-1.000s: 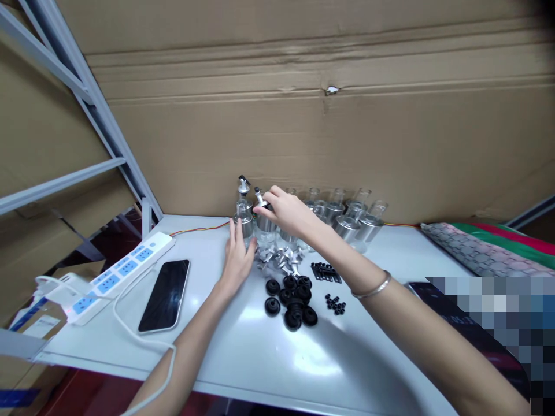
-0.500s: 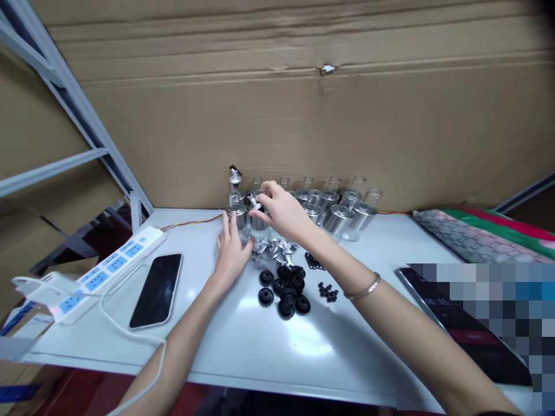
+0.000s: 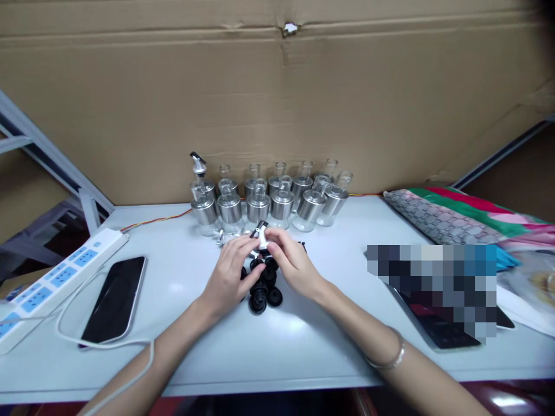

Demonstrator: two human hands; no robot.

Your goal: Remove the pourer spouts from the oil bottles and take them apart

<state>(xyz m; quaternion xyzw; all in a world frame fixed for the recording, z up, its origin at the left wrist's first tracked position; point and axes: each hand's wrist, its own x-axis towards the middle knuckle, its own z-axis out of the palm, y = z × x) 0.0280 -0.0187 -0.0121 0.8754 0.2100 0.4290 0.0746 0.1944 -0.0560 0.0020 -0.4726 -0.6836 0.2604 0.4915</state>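
Observation:
Over the middle of the table, both hands meet around a silver bottle pourer (image 3: pixel 262 238) with a black flap on its top. My right hand (image 3: pixel 295 263) pinches its metal body between thumb and fingers. The fingers of my left hand (image 3: pixel 229 271) close on its black flap side; the lower part is hidden by the hands. Just below lie several black ribbed stoppers (image 3: pixel 259 296) in a pile. Loose silver spout parts (image 3: pixel 225 236) show partly behind my left fingers. Glass bottles with steel sleeves (image 3: pixel 258 207) stand in two rows behind, and one at the back left carries a pourer (image 3: pixel 198 164).
A phone (image 3: pixel 115 300) and a white power strip (image 3: pixel 56 283) with a cable lie at left; the cable crosses my left forearm. At right are a partly blurred dark device (image 3: pixel 433 318) and a patterned cushion-like item (image 3: pixel 427 222). Cardboard (image 3: pixel 243 104) walls the back.
My right hand has drawn back from the bottles with the pourer. My left hand has left the bottle beside it and joined the right at the pourer. The view has shifted right.

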